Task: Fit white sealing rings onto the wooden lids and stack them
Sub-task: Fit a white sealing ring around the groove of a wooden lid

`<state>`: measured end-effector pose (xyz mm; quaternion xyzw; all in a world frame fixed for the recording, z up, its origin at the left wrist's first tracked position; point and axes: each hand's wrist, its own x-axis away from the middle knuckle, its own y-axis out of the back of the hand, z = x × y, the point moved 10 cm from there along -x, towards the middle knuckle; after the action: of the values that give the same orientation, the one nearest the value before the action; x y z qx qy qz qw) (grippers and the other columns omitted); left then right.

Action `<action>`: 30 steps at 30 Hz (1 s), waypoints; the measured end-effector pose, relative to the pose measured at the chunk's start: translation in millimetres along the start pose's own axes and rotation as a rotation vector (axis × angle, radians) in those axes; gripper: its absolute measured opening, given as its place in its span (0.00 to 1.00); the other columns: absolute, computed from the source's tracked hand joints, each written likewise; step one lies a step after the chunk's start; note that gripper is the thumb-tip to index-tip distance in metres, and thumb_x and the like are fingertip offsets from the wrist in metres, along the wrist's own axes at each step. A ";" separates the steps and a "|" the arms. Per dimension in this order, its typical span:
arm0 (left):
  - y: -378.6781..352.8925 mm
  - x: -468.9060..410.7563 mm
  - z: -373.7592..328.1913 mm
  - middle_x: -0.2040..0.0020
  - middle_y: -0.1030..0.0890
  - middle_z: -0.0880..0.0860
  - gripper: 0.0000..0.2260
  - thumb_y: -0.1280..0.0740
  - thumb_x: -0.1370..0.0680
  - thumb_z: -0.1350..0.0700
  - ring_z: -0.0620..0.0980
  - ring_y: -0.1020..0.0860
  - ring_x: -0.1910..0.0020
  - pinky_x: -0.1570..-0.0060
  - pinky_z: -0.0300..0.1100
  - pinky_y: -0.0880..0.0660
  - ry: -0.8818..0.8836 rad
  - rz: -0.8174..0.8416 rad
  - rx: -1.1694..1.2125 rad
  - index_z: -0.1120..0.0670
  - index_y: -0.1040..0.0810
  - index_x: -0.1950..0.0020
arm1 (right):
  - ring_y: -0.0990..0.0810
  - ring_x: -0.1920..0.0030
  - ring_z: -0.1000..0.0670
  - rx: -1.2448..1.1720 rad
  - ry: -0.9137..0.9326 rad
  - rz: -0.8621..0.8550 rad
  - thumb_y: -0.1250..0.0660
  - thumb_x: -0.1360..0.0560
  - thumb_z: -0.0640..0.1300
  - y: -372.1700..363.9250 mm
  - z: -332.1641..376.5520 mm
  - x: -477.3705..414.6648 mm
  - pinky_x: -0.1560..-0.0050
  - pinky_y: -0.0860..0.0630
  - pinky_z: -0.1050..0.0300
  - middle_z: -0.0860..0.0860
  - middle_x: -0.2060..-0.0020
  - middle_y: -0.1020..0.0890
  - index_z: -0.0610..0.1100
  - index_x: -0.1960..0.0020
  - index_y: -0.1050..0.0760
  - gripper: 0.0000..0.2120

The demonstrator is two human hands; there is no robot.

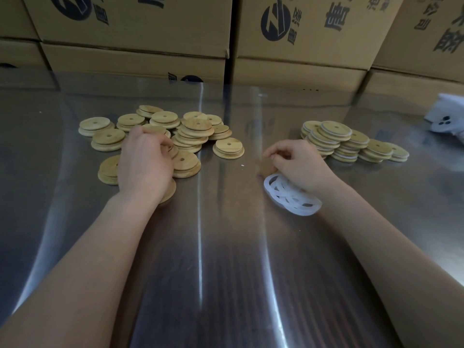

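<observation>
Left hand grips a lid. Right hand is curled, grasp unclear; rings lie just beneath its wrist.

The white sealing rings lie in a small loose heap, flat and overlapping. Well to the left of this heap and a little behind it, bare wooden lids, round with a small centre hole, are piled loosely. Behind the heap to the right, ringed lids stand in short leaning stacks.

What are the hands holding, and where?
Left hand grips a wooden lid by its edge. Right hand curls over the white sealing rings; hold unclear.
</observation>
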<state>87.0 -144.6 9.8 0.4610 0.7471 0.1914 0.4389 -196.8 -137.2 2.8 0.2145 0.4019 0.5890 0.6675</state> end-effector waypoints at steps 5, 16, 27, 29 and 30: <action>2.7 2.7 -1.3 0.40 0.27 0.58 0.08 0.29 0.24 0.54 0.61 0.27 0.39 0.45 0.52 0.30 0.017 0.006 -0.031 0.53 0.18 0.45 | 0.28 0.76 0.58 -0.012 -0.007 0.004 0.38 0.23 0.38 -0.3 -0.2 0.7 0.79 0.32 0.69 0.49 0.66 0.18 0.50 0.52 0.18 0.12; 5.6 5.6 4.1 0.39 0.28 0.55 0.08 0.27 0.26 0.51 0.60 0.24 0.45 0.40 0.58 0.35 0.108 -0.004 -0.078 0.48 0.21 0.49 | 0.29 0.78 0.59 -0.002 -0.021 0.035 0.39 0.22 0.38 -1.7 0.8 1.1 0.79 0.31 0.68 0.49 0.65 0.18 0.53 0.54 0.20 0.13; 8.6 6.8 0.7 0.38 0.30 0.58 0.18 0.26 0.30 0.55 0.64 0.31 0.38 0.46 0.50 0.33 0.131 -0.024 -0.043 0.50 0.23 0.40 | 0.25 0.79 0.58 0.028 -0.045 0.079 0.38 0.25 0.36 0.9 2.1 2.1 0.79 0.29 0.65 0.52 0.65 0.20 0.52 0.55 0.19 0.14; 7.4 7.7 -0.4 0.37 0.31 0.59 0.19 0.26 0.29 0.56 0.65 0.33 0.37 0.48 0.45 0.38 0.133 -0.014 -0.045 0.50 0.23 0.39 | 0.25 0.78 0.60 0.080 -0.039 0.104 0.38 0.25 0.36 0.6 3.0 1.8 0.78 0.29 0.67 0.55 0.64 0.20 0.51 0.54 0.19 0.13; 7.2 8.1 -1.2 0.37 0.32 0.59 0.19 0.26 0.29 0.56 0.65 0.33 0.36 0.48 0.45 0.39 0.131 -0.011 -0.048 0.50 0.23 0.39 | 0.25 0.77 0.62 0.101 -0.036 0.115 0.38 0.25 0.36 0.4 3.3 1.6 0.77 0.29 0.69 0.56 0.65 0.21 0.50 0.54 0.19 0.13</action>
<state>88.2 -134.0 11.6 0.4325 0.7720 0.2367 0.4011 -194.5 -135.0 4.6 0.2813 0.4062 0.6013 0.6280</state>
